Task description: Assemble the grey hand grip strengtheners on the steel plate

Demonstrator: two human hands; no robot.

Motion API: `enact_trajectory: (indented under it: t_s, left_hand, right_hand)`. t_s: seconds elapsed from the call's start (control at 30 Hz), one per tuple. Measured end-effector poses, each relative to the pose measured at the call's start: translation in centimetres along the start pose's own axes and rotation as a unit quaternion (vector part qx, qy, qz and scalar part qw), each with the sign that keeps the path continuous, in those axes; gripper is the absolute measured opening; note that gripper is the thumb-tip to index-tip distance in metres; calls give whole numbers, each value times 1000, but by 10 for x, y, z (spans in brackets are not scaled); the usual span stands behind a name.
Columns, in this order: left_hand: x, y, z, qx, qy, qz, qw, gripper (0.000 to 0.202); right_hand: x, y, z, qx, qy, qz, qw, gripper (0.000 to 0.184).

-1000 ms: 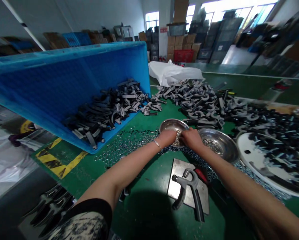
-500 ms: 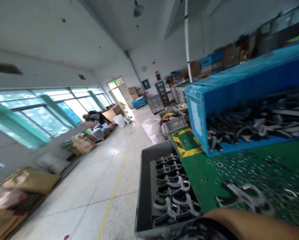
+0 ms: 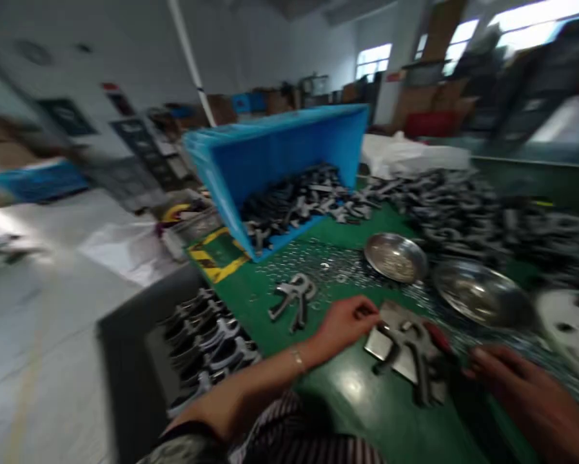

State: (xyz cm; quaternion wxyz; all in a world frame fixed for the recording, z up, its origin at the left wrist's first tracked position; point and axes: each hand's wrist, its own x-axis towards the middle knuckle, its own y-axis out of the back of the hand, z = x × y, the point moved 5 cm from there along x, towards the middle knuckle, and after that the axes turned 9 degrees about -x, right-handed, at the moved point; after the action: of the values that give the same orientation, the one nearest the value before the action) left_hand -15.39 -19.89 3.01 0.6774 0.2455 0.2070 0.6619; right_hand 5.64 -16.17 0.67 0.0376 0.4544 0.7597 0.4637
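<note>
A black-and-grey spring clamp (image 3: pixel 418 354) lies over a small metal plate (image 3: pixel 379 343) on the green tabletop. My left hand (image 3: pixel 347 325) has its fingers closed in a pinch at the clamp's upper left end. To the clamp's right is my right hand (image 3: pixel 521 386), blurred, with its fingers curled in; what they hold is not clear. A red piece (image 3: pixel 437 336) shows between the clamp and that hand. Another clamp (image 3: pixel 294 299) rests on the table left of my left hand, beside scattered small metal rings (image 3: pixel 318 261).
A blue crate (image 3: pixel 274 151) on its side spills clamp parts. Two metal bowls (image 3: pixel 396 258) stand behind the plate, near a large heap of clamp parts (image 3: pixel 463 212). At the table's left edge is a grey bin (image 3: pixel 125 348) holding rows of clamps. A white disc-like object (image 3: pixel 567 328) sits far right.
The view has swung right from the aisle to the tabletop. Both hands now show over the table, where only a forearm was visible before. The clamp left on the table appears unmoved.
</note>
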Motion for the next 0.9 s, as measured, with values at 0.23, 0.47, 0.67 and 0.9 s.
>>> enact_trajectory:
  t_s: [0.23,0.47,0.67,0.9]
  left_hand:
    - [24,-44,-6,1,-146,-73,987,16]
    - [52,-91,9,173,-238,-117,949,24]
    - [55,-93,2,167,-249,-131,945,23]
    - [44,-94,0,220,-316,-161,909,24]
  right_hand:
    - [-53,15,45,68,-317,23,946,26]
    - [-22,-11,41,-94,-126,61,986,19]
    - [-23,-20,45,-92,-98,60,989,16]
    - [-23,-23,38,-178,-33,89,979,18]
